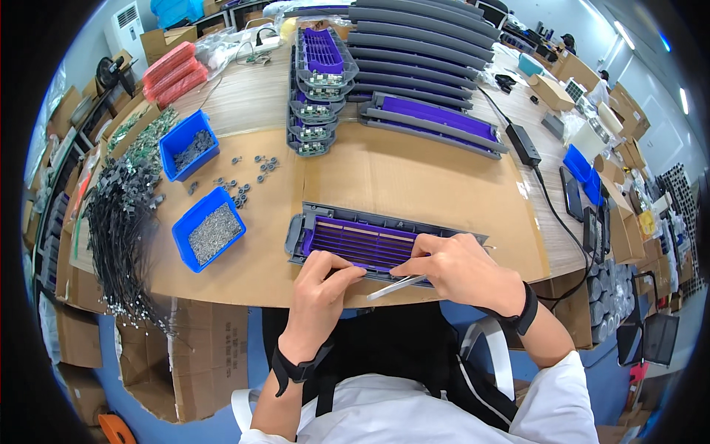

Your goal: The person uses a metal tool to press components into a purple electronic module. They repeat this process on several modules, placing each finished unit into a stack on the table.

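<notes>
A long grey housing (pixel 298 235) with a purple slatted grille (pixel 355 240) lies across the cardboard-covered front of the table. My left hand (pixel 319 287) is at its near edge, thumb and index finger drawn together. What that pinch holds, if anything, is too small to make out. Over the housing's right part, my right hand (pixel 462 272) is closed on a thin pale strip (pixel 396 287), which slants toward the near left past the edge. Its fingertips are over the grille, covering part of it. Each wrist wears a black band.
Blue bins hold dark small parts (pixel 194 150) and small metal pieces (pixel 214 235); loose round parts (pixel 240 194) lie beside them. Black cables (pixel 122 229) hang over the left edge. Stacked grey-purple housings (pixel 421 59) and units with circuit boards (pixel 316 111) stand behind. A power adapter (pixel 523 144) lies right.
</notes>
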Available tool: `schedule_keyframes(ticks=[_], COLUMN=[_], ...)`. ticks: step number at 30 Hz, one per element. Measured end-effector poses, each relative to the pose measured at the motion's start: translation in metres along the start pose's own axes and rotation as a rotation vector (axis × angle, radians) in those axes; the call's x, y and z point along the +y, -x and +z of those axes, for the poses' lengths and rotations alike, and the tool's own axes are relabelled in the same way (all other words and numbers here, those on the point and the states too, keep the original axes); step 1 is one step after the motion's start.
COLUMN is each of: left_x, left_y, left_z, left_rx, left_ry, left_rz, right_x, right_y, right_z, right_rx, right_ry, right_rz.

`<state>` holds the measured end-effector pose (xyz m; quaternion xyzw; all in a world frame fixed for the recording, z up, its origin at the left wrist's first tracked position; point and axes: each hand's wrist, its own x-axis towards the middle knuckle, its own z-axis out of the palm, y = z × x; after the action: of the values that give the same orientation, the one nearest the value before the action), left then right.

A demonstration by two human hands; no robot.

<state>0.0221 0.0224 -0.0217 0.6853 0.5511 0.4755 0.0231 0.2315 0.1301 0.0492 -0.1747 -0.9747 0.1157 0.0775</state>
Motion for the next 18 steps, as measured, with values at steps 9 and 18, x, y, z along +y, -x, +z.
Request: schedule_keyframes(ticks=[9,18], left_x=[0.002,-0.007], left_y=[-0.004,-0.008], left_z=[0.0,-0.007], left_rx=[-0.067,0.001], left_ry=[-0.086,-0.123], left_rz=[0.004,0.11], right_x=[-0.003,-0.017], right_y=[0.014,0.021], right_z=[0.001,0.009], right_rx=[0.042,0.08], right_ry=[0.041,-0.013], right_rz=[0.1,0.101])
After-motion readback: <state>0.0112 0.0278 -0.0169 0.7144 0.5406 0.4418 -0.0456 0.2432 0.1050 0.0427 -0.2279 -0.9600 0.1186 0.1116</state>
